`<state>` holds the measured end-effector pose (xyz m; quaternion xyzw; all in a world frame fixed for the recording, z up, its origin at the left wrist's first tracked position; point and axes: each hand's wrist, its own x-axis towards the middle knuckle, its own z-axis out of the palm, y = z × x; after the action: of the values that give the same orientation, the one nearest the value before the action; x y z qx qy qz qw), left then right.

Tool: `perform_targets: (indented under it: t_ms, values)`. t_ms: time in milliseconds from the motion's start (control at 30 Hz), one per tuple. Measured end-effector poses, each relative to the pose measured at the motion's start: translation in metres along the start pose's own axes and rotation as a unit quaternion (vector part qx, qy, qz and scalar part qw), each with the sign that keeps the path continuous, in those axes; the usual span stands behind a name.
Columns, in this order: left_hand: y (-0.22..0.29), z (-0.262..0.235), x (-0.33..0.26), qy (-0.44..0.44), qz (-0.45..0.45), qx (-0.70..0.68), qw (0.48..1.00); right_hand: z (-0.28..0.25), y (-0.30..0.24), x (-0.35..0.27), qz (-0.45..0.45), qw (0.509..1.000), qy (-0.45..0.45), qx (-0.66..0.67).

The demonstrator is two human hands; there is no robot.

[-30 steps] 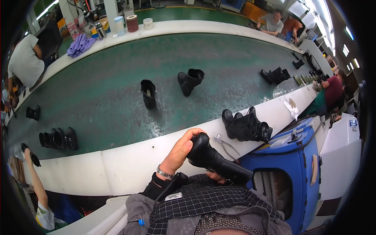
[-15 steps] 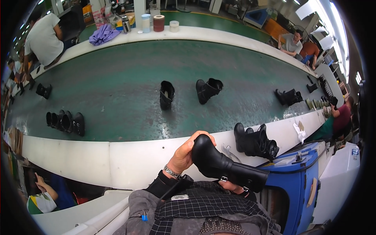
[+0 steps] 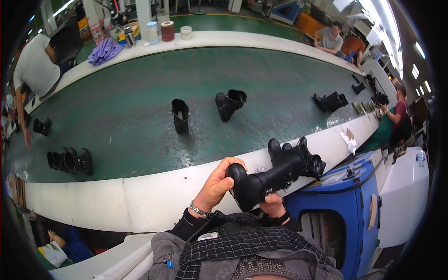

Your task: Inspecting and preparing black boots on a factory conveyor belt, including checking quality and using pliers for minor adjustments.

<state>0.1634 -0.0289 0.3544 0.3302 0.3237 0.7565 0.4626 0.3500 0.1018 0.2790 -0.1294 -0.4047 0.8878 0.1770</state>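
A tall black boot (image 3: 247, 187) is held between both my hands in front of my body, lying on its side with its shaft pointing away to the right. My left hand (image 3: 215, 186), with a metal watch at the wrist, grips the toe, the thumb pressed on it. At the ankle and buckle, my right hand (image 3: 273, 204) is closed on the boot from the near side; some of its fingers are hidden behind it. Just past the shaft, more black boots (image 3: 311, 163) stand on the white ledge (image 3: 154, 196), partly covered by the held one.
Beyond the ledge runs a wide green conveyor (image 3: 135, 102) carrying several black boots (image 3: 180, 115). A blue machine (image 3: 326, 205) stands close at my right. A white cloth (image 3: 349, 140) lies on the ledge. Co-workers (image 3: 39, 65) sit along the far side and at the right.
The held boot's shaft has swung up and away from me. My right hand has moved with it and shows more clearly. At the far left, a co-worker's arm now reaches over the conveyor.
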Motion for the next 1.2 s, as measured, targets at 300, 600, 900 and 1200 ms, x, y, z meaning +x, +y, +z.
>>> perform_targets:
  t_ms: [300, 600, 900, 1200]
  values:
    - [-0.006, 0.021, 0.0, -0.056, 0.018, 0.082, 0.995, 0.011, 0.013, 0.0, 0.101, 0.991, 0.018, 0.085]
    - [-0.015, 0.035, -0.002, -0.046, 0.024, 0.078, 0.996, 0.001, 0.019, -0.018, 0.109, 0.99, 0.035, 0.078]
    - [-0.01, 0.045, -0.007, 0.006, 0.095, 0.043, 0.994, 0.022, -0.005, -0.019, 0.061, 0.995, 0.058, -0.045]
    - [-0.002, 0.049, -0.009, -0.013, 0.104, -0.048, 0.993, 0.033, -0.02, -0.021, 0.007, 0.996, 0.007, -0.089]
